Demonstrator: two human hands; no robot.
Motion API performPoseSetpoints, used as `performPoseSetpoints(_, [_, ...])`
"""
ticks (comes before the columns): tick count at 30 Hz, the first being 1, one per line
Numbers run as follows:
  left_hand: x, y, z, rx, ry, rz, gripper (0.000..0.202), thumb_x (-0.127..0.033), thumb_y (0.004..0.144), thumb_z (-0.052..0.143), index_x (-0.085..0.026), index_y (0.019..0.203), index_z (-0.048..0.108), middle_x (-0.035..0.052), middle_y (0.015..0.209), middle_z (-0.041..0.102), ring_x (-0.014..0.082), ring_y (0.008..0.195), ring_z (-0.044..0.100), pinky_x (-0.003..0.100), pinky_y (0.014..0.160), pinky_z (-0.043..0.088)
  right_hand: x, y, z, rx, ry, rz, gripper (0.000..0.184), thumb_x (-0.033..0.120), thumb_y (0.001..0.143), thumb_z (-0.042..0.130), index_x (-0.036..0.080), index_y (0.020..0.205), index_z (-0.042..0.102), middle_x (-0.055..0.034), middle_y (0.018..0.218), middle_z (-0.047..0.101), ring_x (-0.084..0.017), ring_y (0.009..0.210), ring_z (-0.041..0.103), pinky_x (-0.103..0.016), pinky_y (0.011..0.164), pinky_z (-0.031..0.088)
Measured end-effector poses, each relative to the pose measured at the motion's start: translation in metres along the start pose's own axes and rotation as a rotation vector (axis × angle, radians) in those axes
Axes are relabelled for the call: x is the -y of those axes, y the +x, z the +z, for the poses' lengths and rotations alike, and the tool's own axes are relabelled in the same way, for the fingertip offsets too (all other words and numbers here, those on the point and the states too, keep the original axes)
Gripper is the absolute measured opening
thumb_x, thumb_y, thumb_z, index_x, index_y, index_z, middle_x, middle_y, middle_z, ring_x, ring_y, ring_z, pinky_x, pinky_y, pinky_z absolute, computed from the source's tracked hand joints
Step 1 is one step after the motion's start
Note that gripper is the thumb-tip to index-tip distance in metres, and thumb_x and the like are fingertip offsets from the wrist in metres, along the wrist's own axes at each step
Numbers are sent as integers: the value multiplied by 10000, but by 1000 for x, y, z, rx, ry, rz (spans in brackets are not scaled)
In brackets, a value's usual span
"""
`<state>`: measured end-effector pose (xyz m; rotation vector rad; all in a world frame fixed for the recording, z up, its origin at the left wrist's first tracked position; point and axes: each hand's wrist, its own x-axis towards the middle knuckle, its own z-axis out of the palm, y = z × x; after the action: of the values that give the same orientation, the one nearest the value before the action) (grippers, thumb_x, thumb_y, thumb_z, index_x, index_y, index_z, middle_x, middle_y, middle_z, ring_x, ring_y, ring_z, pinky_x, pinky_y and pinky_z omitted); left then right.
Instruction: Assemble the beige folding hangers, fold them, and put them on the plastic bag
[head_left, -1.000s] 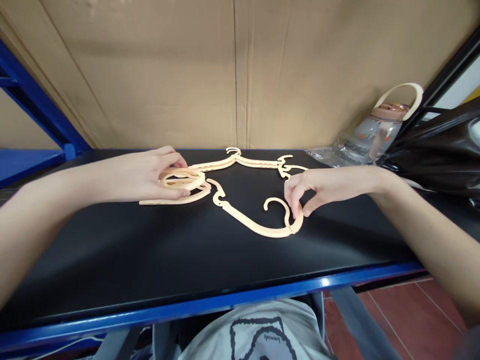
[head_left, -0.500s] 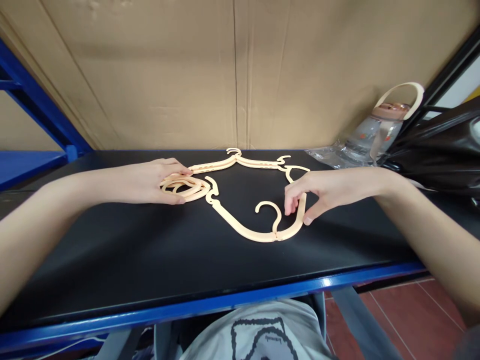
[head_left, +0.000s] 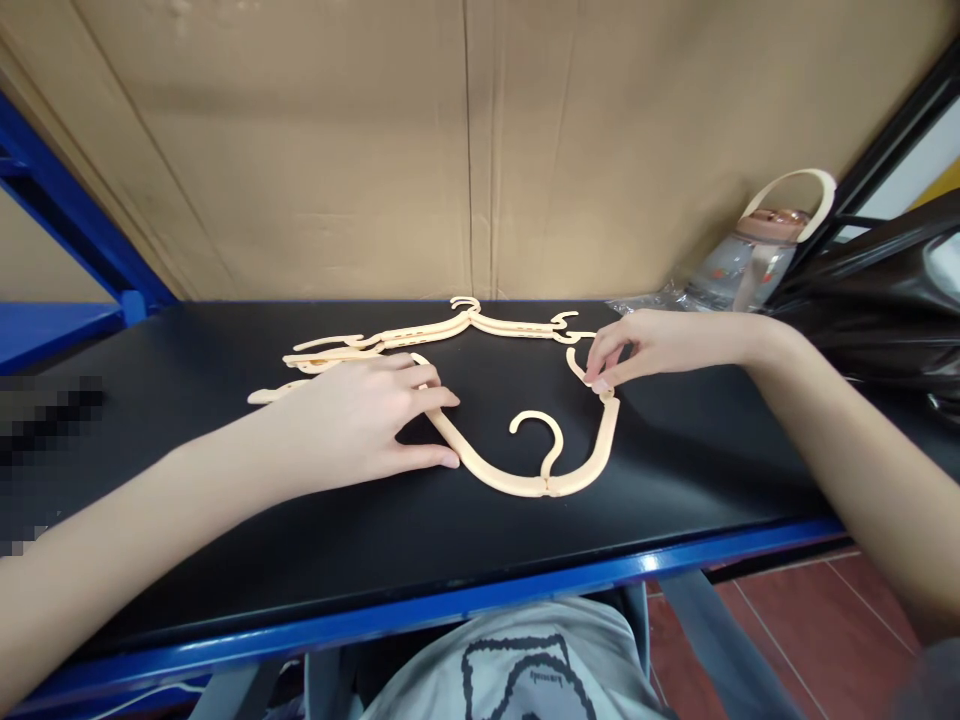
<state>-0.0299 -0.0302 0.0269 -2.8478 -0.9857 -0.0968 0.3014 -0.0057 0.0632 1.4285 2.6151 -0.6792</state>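
A cream folding hanger [head_left: 501, 478] lies on the black table with its hook [head_left: 555, 445] pointing left and its jointed arms bent away from me. My left hand [head_left: 382, 410] is over its left arm, thumb and fingers apart on either side of it. At the right end, my right hand [head_left: 622, 350] pinches the small curved end piece of the same hanger. Behind lies another cream hanger [head_left: 442, 328], its arms spread. More cream hanger parts [head_left: 319, 360] stick out beyond my left hand, which partly hides them.
The black tabletop [head_left: 300, 560] has a blue front edge [head_left: 450, 605]. Cardboard [head_left: 337, 150] stands along the back. At the back right a clear bottle [head_left: 750, 265] with a handle leans beside crinkled plastic and a dark bag [head_left: 892, 300]. Blue shelf posts [head_left: 60, 210] rise at left.
My left hand has left the bundle of hanger parts and moved right, to the front hanger's left arm. My right hand has shifted up from the right arm to its end piece.
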Motion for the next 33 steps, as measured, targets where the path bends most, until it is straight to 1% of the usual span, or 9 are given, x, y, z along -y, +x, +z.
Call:
performPoseSetpoints(3, [-3,-1,-1,12,-57,-12,537,-652,863,465,-255,1156,677,90,1112,655,290,990,627,410,877,480,3,-4,0,62,29,-67,349,518,750,672,269,990,721,-9,1100,710,-246,990,629,-312,771,472])
performPoseSetpoints(8, [-5,-1,-1,24,-125,42,432,-560,913,465,-243,1141,650,74,1113,642,256,997,622,374,867,483,12,-10,1,145,59,-136,576,473,669,762,270,1189,617,-37,1259,610,-250,1108,561,-331,884,463])
performPoseSetpoints(12, [-6,-1,3,12,-264,54,349,-477,923,504,-278,1193,601,41,1160,604,215,1016,610,331,873,480,15,-8,4,163,40,-203,562,441,691,750,258,1199,597,-39,1202,610,-244,1105,540,-350,934,430])
performPoseSetpoints(15, [-8,1,5,-11,-336,36,449,-473,908,529,-290,1317,497,48,1227,558,205,1037,594,325,880,486,16,-6,5,163,42,-219,494,436,726,718,248,1168,605,-42,1142,624,-241,1075,548,-362,926,431])
performPoseSetpoints(19, [-9,4,6,-51,-213,-72,687,-658,819,548,-243,1360,460,97,1283,538,291,1153,536,425,948,462,15,-6,5,146,64,-191,469,408,749,695,253,1181,596,-46,1167,619,-232,1072,558,-353,913,446])
performPoseSetpoints(23, [-7,5,8,-21,-141,-55,671,-712,817,491,-243,1295,532,106,1328,529,313,1212,501,472,1007,421,15,-7,5,127,38,-184,395,364,776,661,251,1152,612,-42,1156,637,-233,1070,571,-351,894,452])
performPoseSetpoints(25, [-7,5,8,-31,-169,-36,608,-696,832,486,-242,1228,567,101,1357,515,308,1249,480,465,1034,403,17,-7,5,128,49,-202,352,341,791,637,254,1131,623,-37,1143,651,-235,1068,579,-355,890,454])
performPoseSetpoints(30, [-8,6,8,-5,-285,-49,442,-654,838,520,-226,919,598,74,1359,520,290,1277,473,415,1015,426,18,-5,7,147,62,-215,307,279,836,572,222,1134,622,-38,1085,675,-206,1019,606,-329,860,463])
performPoseSetpoints(33, [-7,6,10,7,-316,-54,419,-643,836,533,-229,864,591,58,1396,495,286,1300,453,418,1019,423,16,-4,8,144,67,-228,323,268,835,582,219,1154,609,-37,1077,677,-196,1017,609,-315,854,463])
